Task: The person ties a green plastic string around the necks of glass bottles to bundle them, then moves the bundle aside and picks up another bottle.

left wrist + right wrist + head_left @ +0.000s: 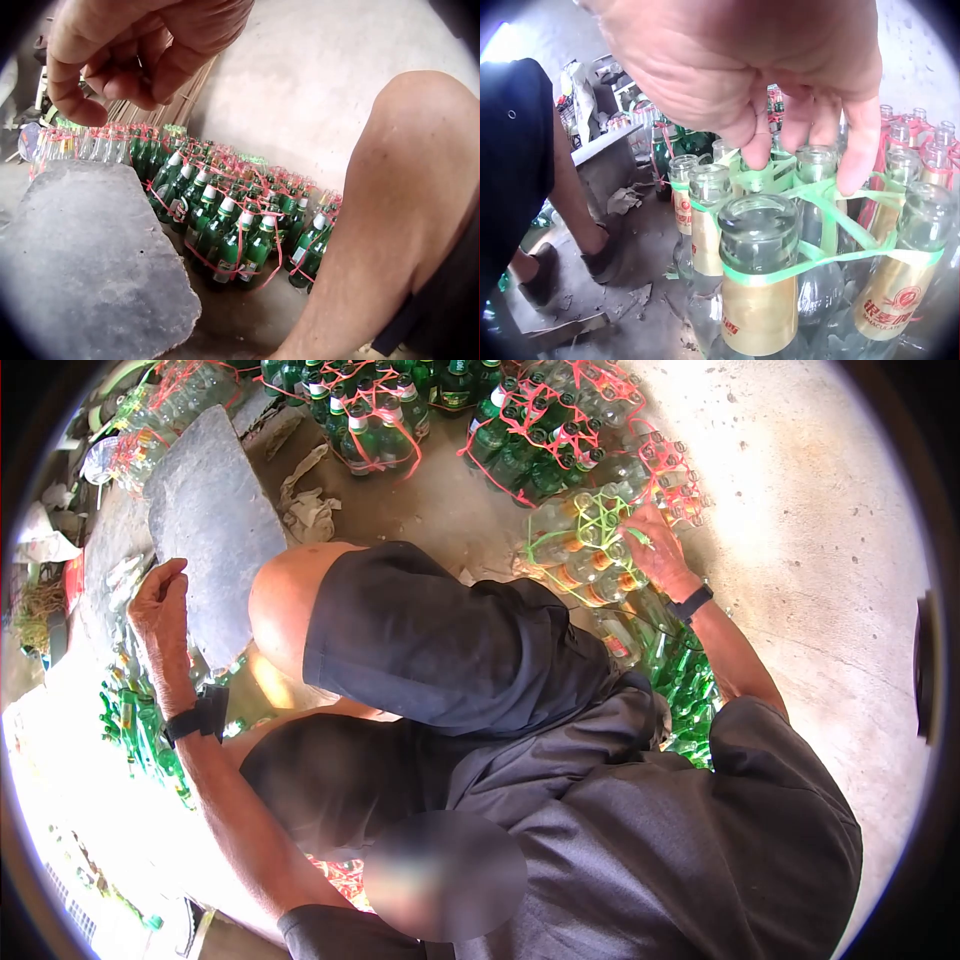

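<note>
My right hand (pixel 660 550) is over a bundle of clear glass bottles (pixel 585 565) at the right. In the right wrist view its fingers bend down among the bottle tops and grip the pale green strap (pixel 841 222) that laces the necks together. These upright bottles (pixel 760 315) have gold neck labels with red print. My left hand (pixel 160 605) hangs in the air beside a grey stone slab (pixel 215 500), above its near edge. The left wrist view shows its fingers (pixel 90 112) loosely curled, holding nothing.
Green bottles (pixel 225 240) tied with red straps stand in bundles ahead. More clear bottles with red straps (pixel 937 161) stand right of the green-strapped bundle. Loose green bottles (pixel 690 700) lie near my right elbow. Crumpled paper (pixel 310 510) lies beside the slab; my bent knee (pixel 285 600) sits between my arms.
</note>
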### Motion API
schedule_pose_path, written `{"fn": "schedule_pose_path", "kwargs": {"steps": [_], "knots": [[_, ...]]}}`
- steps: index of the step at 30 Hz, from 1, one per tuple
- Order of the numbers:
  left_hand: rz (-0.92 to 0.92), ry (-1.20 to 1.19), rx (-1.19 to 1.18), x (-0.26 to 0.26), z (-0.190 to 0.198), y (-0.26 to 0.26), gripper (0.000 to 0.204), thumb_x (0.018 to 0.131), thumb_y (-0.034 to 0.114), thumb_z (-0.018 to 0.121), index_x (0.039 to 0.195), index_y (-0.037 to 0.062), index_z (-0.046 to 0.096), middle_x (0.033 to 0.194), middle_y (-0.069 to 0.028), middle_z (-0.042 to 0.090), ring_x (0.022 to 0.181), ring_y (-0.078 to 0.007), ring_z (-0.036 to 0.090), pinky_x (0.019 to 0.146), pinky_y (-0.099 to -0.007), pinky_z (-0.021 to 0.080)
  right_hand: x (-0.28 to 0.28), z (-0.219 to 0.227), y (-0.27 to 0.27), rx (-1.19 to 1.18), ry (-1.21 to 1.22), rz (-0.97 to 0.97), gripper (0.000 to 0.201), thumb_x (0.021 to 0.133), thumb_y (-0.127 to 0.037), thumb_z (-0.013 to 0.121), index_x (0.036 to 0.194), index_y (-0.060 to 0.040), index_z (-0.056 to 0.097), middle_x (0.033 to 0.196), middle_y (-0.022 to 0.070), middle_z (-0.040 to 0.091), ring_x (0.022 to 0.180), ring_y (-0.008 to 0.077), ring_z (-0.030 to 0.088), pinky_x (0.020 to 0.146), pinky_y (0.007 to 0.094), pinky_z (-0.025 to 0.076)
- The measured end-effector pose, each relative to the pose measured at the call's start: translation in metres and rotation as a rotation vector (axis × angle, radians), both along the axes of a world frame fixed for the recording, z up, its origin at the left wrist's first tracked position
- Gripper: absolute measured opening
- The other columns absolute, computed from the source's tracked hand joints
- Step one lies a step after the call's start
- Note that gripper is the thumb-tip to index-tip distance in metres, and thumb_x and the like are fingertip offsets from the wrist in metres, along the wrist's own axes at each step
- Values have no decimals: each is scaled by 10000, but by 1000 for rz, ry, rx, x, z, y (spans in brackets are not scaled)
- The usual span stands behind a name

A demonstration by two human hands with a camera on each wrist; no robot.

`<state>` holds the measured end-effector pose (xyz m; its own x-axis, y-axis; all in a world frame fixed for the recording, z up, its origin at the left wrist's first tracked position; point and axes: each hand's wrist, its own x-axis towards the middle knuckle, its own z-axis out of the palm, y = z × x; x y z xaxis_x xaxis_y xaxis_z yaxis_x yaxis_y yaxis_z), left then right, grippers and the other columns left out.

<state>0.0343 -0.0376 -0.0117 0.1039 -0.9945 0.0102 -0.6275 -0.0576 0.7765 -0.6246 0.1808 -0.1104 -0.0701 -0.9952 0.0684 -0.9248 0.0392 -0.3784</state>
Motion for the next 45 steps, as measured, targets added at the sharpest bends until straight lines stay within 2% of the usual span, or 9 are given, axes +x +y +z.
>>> {"fn": "schedule_pose_path", "kwargs": {"steps": [4,12,22,28,30,37,40,42,45], "knots": [[-8,-16,-13,6,-5,-3,240,924,30,681,1143,20,778,927,-3,713,803,-73,589,709,-235,466,-16,-12,4,8,-55,-54,167,917,-172,762,1029,-50,743,1076,101,621,1065,304,643,920,407,525],[-36,-62,-18,5,-5,-1,243,919,27,683,1140,32,783,943,-7,735,801,-70,593,716,-234,475,-17,-23,9,-39,10,-97,186,937,-254,758,1044,-103,754,1271,173,571,1186,354,623,951,429,537],[-90,-99,13,0,-3,2,248,923,34,676,1148,36,780,930,-7,728,785,-59,578,694,-224,463,-20,-16,7,59,75,-150,254,965,-309,727,1089,-90,765,1269,166,593,1163,368,637,954,444,532],[-114,-92,34,-3,-4,2,249,924,29,667,1147,32,777,923,-10,727,780,-60,574,689,-227,460,-30,-19,7,59,88,-97,214,962,-232,750,1098,-66,754,1220,177,636,1123,356,654,968,425,523],[-126,-102,31,-1,-6,0,249,924,27,663,1145,31,777,920,-10,728,779,-63,575,691,-229,462,-31,-16,2,188,90,-130,309,986,-375,691,1106,-99,764,1268,139,618,1163,342,647,975,418,532],[-150,-137,33,-3,-3,3,239,932,45,655,1139,28,774,946,-25,748,816,-70,610,735,-239,488,-35,-12,-1,213,34,-53,315,995,-375,684,1099,-88,759,1263,116,618,1171,318,647,959,407,547],[-160,-144,31,-1,-6,1,238,932,50,656,1138,36,776,953,-26,754,820,-71,616,742,-243,493,-36,-27,3,196,-137,-161,269,989,-306,705,1097,-65,753,1257,136,608,1173,312,642,969,390,538],[-164,-152,33,-1,-7,1,239,932,52,657,1139,42,777,954,-26,755,820,-73,618,743,-245,494,-45,-43,6,71,-240,-82,211,950,-196,758,1074,-26,735,1226,159,592,1150,305,630,957,365,522],[-159,-164,47,-4,-3,3,238,934,53,656,1136,53,780,952,-26,757,824,-72,623,742,-246,496,-46,-57,6,-53,-156,13,183,907,-91,788,1039,9,710,1158,157,574,1093,300,611,934,347,501]]}}
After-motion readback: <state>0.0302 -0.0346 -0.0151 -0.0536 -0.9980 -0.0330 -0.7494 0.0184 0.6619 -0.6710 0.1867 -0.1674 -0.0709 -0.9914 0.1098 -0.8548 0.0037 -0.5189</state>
